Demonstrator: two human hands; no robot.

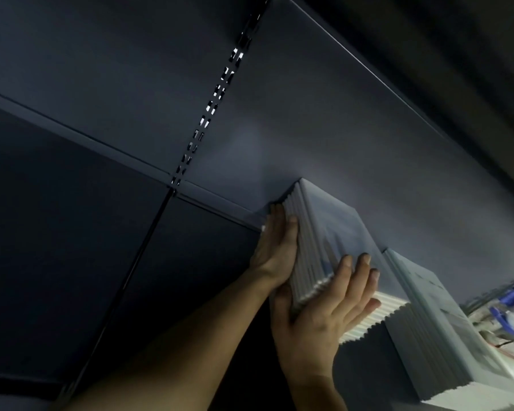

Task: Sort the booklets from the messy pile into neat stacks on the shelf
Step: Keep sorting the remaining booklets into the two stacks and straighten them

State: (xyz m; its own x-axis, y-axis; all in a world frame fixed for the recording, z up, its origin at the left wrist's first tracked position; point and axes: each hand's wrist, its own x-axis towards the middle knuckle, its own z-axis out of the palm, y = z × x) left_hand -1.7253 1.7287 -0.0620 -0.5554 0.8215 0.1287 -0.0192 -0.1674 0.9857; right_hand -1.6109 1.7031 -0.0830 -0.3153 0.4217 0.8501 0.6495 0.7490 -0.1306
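A tall stack of grey-blue booklets (333,229) with white page edges sits on the dark shelf (368,137); the view is strongly tilted. My left hand (275,247) lies flat against the stack's left side, fingers straight and pressing the edges. My right hand (330,307) cups the stack's near corner, with fingers spread straight over the cover and the thumb on the left side. A second, neat stack of booklets (433,327) stands right beside it.
A slotted metal upright (212,102) divides the dark shelf panels. At the far right edge lies a blurred clutter of papers with blue parts (505,307). The shelf section to the left of the upright is dark.
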